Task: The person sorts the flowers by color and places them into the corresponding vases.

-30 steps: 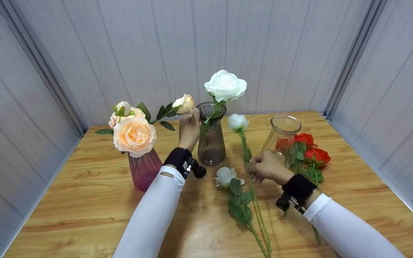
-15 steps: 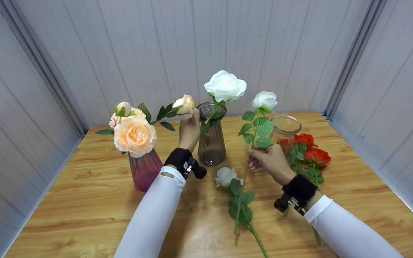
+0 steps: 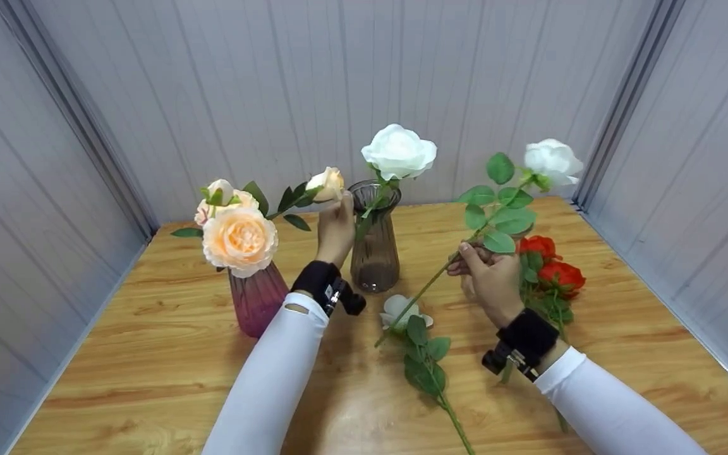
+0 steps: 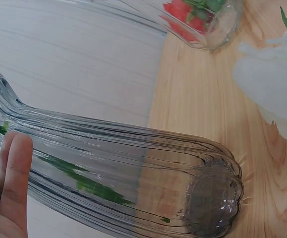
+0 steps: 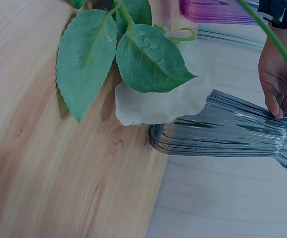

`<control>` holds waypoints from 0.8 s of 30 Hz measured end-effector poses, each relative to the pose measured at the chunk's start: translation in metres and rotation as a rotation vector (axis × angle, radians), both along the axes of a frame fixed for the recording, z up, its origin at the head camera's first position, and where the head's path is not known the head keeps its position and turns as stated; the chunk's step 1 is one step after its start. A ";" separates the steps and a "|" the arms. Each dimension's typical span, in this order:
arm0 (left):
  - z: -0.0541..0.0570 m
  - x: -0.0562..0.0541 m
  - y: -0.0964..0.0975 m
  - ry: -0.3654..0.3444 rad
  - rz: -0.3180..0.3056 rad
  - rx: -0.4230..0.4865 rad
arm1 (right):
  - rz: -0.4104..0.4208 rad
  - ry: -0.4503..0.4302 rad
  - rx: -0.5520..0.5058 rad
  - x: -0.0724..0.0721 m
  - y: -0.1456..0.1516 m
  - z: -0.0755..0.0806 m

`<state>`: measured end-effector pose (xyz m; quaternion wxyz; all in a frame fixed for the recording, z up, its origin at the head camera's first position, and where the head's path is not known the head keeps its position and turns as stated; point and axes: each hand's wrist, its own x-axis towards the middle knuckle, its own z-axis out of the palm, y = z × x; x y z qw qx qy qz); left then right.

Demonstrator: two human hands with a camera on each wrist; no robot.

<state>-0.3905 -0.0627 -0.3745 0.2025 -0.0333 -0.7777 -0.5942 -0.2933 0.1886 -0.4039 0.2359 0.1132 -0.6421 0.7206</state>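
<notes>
My left hand [image 3: 335, 230] is at the neck of a fluted grey glass vase [image 3: 375, 256], holding it just below the rim; its fingers [image 4: 15, 173] lie against the glass in the left wrist view. One white rose [image 3: 399, 151] stands in this vase. Between thumb and fingers, my right hand [image 3: 487, 275] pinches the stem of another white rose [image 3: 552, 161], which slants up to the right, stem end low at left. A third white rose [image 3: 402, 313] lies on the table below. The right wrist view shows the grey vase [image 5: 222, 134] but not the right fingers.
A pink-purple vase [image 3: 255, 303] with peach roses [image 3: 241, 240] stands at left. Red flowers [image 3: 560, 278] lie at right, beside a clear glass vase [image 4: 217, 29] mostly hidden behind the right hand in the head view. Panelled walls enclose the wooden table [image 3: 168, 379].
My right hand has lifted the white rose off the table and tilted it, swinging its bloom up and right while the stem end moved left. The left hand stays at the grey vase.
</notes>
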 end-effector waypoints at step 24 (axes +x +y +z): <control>-0.002 0.000 -0.004 0.020 0.009 -0.006 | -0.274 0.447 0.008 0.008 -0.005 0.001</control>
